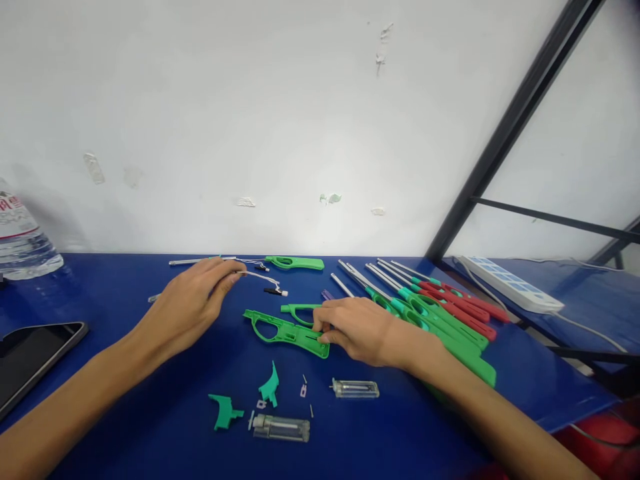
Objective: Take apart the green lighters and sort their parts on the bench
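Observation:
My left hand [197,297] is closed over the back left of the blue table, its fingertips pinching a thin white wire [260,275]. A small black igniter piece [274,291] with a white end hangs from that wire. My right hand [357,330] grips the wide end of a green lighter half-shell [287,333], whose open inner side faces up. Another green shell [299,310] lies just behind it, partly hidden by my right fingers. Nearer me lie two teal triggers [270,387], two clear fuel tanks [281,428], and several tiny pins and clips.
Several finished-looking long lighters [440,320] with green and red handles lie at the right. Lighter parts [295,263] line the back by the wall. A phone [37,360] and water bottle [25,233] are at the left; a power strip [510,283] sits beyond a black metal frame [500,160].

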Motion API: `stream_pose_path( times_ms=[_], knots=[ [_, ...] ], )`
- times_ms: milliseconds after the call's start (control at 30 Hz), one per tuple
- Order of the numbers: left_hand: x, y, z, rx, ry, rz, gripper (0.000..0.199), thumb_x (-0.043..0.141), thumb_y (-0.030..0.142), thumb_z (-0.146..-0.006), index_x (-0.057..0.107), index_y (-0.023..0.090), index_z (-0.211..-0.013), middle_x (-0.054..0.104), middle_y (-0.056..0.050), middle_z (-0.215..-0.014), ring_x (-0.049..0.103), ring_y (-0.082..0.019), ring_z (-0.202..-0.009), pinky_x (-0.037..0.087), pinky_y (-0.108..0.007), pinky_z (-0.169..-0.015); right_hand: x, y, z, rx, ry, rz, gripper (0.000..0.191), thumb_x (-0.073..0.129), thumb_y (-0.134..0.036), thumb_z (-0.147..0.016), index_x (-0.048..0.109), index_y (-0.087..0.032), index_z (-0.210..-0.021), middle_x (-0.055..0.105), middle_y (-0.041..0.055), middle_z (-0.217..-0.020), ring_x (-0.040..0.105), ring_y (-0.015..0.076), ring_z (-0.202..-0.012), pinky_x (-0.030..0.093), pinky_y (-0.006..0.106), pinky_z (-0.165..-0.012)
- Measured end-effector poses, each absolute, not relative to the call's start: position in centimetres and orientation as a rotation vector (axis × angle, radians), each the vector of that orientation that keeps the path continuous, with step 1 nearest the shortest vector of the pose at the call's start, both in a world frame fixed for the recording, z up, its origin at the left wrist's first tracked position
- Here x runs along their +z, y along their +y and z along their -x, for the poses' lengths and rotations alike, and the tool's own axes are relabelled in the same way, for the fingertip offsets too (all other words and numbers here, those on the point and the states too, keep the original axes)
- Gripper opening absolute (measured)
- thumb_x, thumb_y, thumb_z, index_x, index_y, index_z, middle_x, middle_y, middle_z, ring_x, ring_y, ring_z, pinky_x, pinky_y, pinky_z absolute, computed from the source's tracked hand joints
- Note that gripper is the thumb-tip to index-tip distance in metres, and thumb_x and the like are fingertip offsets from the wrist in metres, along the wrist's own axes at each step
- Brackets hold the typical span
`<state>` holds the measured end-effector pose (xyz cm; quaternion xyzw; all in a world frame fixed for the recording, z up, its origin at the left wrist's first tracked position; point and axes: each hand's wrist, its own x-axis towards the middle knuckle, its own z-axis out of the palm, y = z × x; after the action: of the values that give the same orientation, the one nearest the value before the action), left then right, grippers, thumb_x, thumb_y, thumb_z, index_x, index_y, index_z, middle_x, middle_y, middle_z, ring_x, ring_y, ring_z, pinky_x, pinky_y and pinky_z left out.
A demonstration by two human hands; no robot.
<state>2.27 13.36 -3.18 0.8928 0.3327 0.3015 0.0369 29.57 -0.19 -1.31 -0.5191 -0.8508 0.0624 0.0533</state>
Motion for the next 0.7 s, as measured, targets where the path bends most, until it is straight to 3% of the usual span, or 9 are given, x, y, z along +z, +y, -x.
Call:
stream_pose_path(
  times_ms=[300,533,600,700],
  knots=[
    [-5.8,17.7,-0.5,0.753,1.261,-2.949,0.043,0.031,0.041,-0.102,0.065,0.023,-0.120,0.064,-0.010,-0.107,0.059,-0.027,-0.098,0.047,-0.042,-0.088,-0.8,-0.5,-29.4,0.141,-2.609,1.578,0.003,0.056,-0.020,-0.096,0.059,-0.021,-0.097,0.070,0.0030,-0.093,0.063,0.0184,-0.080,0.033,0.029,-0.062],
    [-7.2,20.6,-0.5,0.812,1.416,-2.942,0.044,0.032,0.040,-0.099,0.071,0.025,-0.115,0.061,-0.012,-0.111,0.056,-0.032,-0.101,0.046,-0.046,-0.085,0.2,-0.6,-28.7,-0.149,-2.614,1.675,0.030,0.040,-0.036,-0.106,0.065,-0.021,-0.101,0.071,0.0043,-0.093,0.066,0.0186,-0.079,0.032,0.029,-0.058],
    [-7.2,21.3,-0.8,0.808,1.387,-2.961,0.044,0.033,0.039,-0.099,0.071,0.024,-0.116,0.061,-0.012,-0.110,0.056,-0.033,-0.100,0.046,-0.046,-0.084,-0.1,-0.3,-29.0,-0.195,-2.584,1.695,0.027,0.043,-0.035,-0.105,0.065,-0.022,-0.110,0.071,0.0058,-0.102,0.067,0.0211,-0.090,0.040,0.029,-0.064],
    [-7.2,22.3,-1.0,0.775,1.322,-2.986,0.043,0.034,0.037,-0.098,0.070,0.024,-0.117,0.062,-0.012,-0.109,0.058,-0.032,-0.098,0.046,-0.045,-0.085,-0.8,0.4,-30.1,-0.238,-2.564,1.701,0.031,0.050,-0.032,-0.102,0.061,-0.019,-0.128,0.070,0.0100,-0.117,0.064,0.0254,-0.110,0.047,0.034,-0.087]
  ],
)
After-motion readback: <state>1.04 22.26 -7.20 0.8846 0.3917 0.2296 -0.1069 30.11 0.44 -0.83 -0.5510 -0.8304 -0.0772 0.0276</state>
